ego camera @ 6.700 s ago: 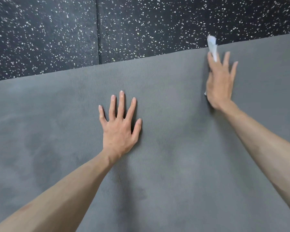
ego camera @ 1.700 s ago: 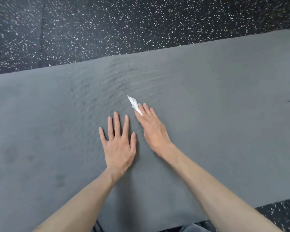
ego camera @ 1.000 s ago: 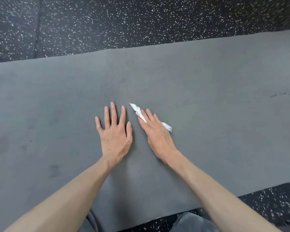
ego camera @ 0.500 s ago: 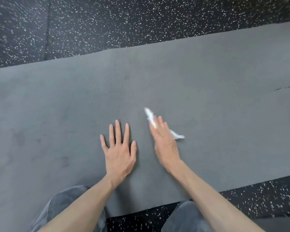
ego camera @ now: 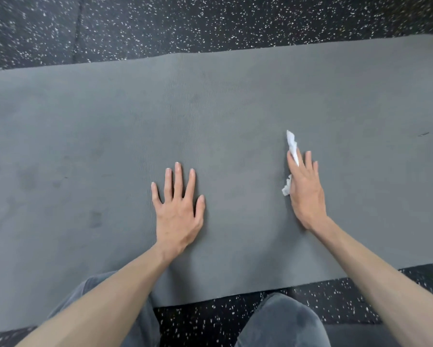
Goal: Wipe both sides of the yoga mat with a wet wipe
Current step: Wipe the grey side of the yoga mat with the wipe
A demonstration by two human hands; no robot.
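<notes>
Two hands: left hand (ego camera: 177,216), right hand (ego camera: 306,194); one wipe (ego camera: 292,146); one mat (ego camera: 235,101).

Head camera, steep downward look over both hands

The single view looks from above the person's arms, facing forward and down onto the yoga mat (ego camera: 235,116), close enough that the left hand (ego camera: 178,211) and right hand (ego camera: 306,191) sit mid-frame. Beyond the fingertips the speckled floor (ego camera: 210,21) fills the top; nearer than the wrists, the knees (ego camera: 283,321) reach the bottom edge.
</notes>
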